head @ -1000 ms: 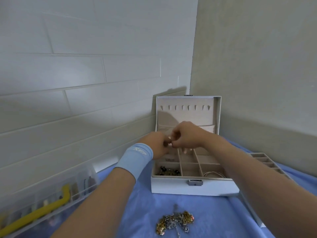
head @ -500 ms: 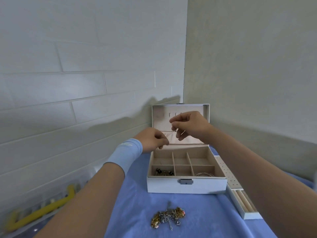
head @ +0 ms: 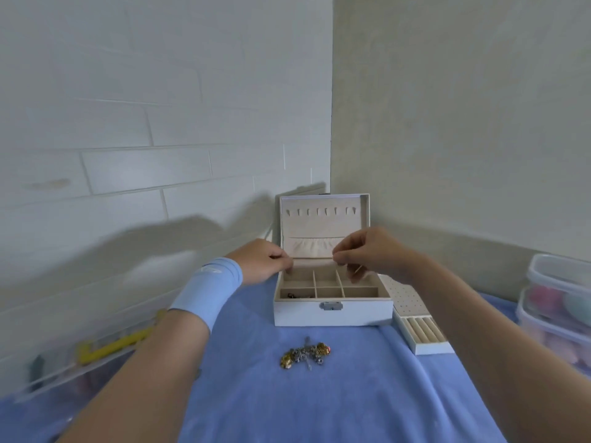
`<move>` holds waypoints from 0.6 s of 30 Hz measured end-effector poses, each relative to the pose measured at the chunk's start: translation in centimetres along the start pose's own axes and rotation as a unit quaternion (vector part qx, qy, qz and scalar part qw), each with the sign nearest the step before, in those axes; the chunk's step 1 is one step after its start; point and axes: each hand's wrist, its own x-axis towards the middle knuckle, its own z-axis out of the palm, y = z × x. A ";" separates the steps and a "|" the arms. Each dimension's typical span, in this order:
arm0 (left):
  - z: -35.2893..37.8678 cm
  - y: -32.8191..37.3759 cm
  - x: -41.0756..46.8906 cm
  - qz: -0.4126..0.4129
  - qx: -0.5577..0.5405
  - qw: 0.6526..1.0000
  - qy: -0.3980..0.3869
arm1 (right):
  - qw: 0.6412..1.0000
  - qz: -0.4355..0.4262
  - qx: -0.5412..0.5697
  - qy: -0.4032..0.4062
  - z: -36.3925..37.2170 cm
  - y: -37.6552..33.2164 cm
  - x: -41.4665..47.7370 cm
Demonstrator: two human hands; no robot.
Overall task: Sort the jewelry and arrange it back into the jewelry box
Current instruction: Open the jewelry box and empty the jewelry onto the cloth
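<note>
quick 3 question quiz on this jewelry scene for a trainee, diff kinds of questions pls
1. True or false: the box is shut.
2. Fill in: the tray sits to the ___ of the box.
3. Where does the pile of jewelry lie? A in the box; B on the cloth in front of the box; C in the tray.

Key: 1 false, it stands open; 2 right; 3 B.
</note>
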 end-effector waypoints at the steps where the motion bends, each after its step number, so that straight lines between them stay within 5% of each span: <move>1: 0.5 -0.3 -0.7 -0.006 0.012 1.000 -0.019 | 1.000 0.011 -0.015 -0.010 0.2 0.5 -0.9; 8: 3.8 -2.7 -3.7 -0.065 0.081 0.992 -0.073 | 0.991 0.062 -0.116 0.002 2.7 4.3 -4.9; 18: 7.6 -6.3 -3.2 -0.130 0.128 0.983 -0.026 | 0.947 0.071 -0.302 0.083 3.9 9.1 -5.3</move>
